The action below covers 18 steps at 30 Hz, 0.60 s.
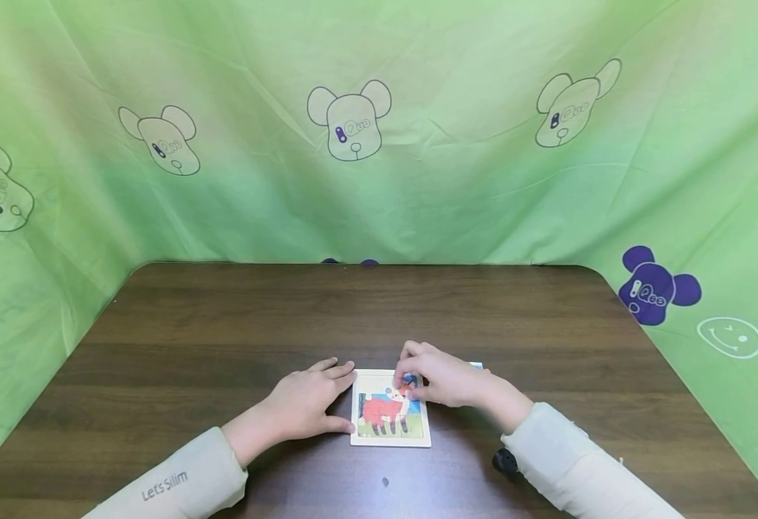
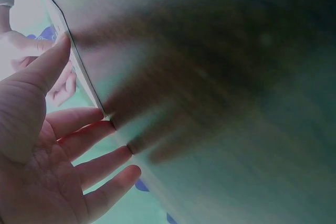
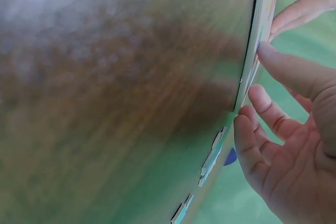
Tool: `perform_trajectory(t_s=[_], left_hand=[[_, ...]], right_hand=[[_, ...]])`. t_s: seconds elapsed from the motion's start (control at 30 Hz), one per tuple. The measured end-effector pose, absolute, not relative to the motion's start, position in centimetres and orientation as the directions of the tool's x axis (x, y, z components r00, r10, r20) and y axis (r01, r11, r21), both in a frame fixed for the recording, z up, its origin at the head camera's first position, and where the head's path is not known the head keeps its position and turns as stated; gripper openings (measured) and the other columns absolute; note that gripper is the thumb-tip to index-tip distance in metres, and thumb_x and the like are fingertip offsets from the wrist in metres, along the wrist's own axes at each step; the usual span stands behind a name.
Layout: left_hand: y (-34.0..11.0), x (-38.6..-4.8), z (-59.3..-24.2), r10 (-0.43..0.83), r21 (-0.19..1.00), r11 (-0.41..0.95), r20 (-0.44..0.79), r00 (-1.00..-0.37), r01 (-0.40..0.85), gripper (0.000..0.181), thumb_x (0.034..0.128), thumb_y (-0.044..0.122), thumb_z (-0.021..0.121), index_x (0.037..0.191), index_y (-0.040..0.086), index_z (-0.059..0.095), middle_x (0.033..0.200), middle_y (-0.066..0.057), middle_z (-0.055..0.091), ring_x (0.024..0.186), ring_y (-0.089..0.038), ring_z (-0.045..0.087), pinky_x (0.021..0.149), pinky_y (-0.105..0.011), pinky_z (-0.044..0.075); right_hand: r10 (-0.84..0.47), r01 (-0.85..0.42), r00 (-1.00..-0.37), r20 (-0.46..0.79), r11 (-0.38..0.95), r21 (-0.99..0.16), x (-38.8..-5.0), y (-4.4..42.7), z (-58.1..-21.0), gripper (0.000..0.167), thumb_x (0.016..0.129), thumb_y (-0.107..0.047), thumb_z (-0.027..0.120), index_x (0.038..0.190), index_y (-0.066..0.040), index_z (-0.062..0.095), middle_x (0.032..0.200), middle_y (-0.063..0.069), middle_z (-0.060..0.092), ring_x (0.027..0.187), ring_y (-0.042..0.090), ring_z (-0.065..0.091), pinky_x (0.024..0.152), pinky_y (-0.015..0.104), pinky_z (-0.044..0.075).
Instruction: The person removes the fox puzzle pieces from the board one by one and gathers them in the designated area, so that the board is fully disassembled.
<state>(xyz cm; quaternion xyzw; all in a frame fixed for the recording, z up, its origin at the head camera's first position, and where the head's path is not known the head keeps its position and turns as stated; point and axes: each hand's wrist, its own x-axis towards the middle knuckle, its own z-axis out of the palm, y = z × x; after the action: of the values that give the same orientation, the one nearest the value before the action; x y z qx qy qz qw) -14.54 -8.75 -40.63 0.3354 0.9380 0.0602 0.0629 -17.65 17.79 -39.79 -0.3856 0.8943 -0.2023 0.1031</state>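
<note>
Overhanging square, pale-framed red-animal puzzle at upper right was right hand, grasp unclear; left hand, straight-fingered, touched left edge.

Bright head view; hazier, dimmer wrist views, pale glare on the tabletop
</note>
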Motion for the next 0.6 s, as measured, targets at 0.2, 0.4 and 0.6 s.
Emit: perform_trajectory(t_s=[0.2,0.4,0.6], left_hand=[[-8.75,-14.49,-40.57,0.635,0.153,0.769,-0.079,-0.768,0.620,0.078,0.0812,0.058,0.072,0.142,0.012,0.055,0.150,-0.007,0.052,0.139,-0.033,0.048,0.098,-0.049,0.052],[-8.77,-14.47,-40.59,0.638,0.154,0.766,-0.073,-0.766,0.624,0.078,0.0815,0.059,0.072,0.142,0.012,0.055,0.150,-0.006,0.051,0.139,-0.033,0.048,0.098,-0.049,0.052],[-8.74,-14.44,-40.53,0.634,0.160,0.770,-0.085,-0.769,0.617,0.078,0.0819,0.059,0.072,0.142,0.012,0.055,0.151,-0.006,0.051,0.140,-0.033,0.048,0.099,-0.049,0.052]], right_hand=[[-0.730,-0.638,-0.682,-0.042,0.623,-0.453,-17.59,17.68,-39.73,0.016,0.084,-0.006,0.076,0.089,-0.018,0.067,0.101,-0.003,0.054,0.097,0.015,0.049,0.085,0.032,0.046],[-0.729,-0.622,-0.683,-0.048,0.615,-0.484,-17.60,17.61,-39.68,0.017,0.084,-0.004,0.075,0.087,-0.018,0.065,0.098,-0.003,0.055,0.094,0.013,0.048,0.083,0.029,0.044],[-0.720,-0.602,-0.693,-0.046,0.612,-0.512,-17.66,17.69,-39.83,0.023,0.086,-0.002,0.072,0.105,-0.012,0.065,0.100,-0.001,0.057,0.097,0.017,0.050,0.086,0.032,0.045]])
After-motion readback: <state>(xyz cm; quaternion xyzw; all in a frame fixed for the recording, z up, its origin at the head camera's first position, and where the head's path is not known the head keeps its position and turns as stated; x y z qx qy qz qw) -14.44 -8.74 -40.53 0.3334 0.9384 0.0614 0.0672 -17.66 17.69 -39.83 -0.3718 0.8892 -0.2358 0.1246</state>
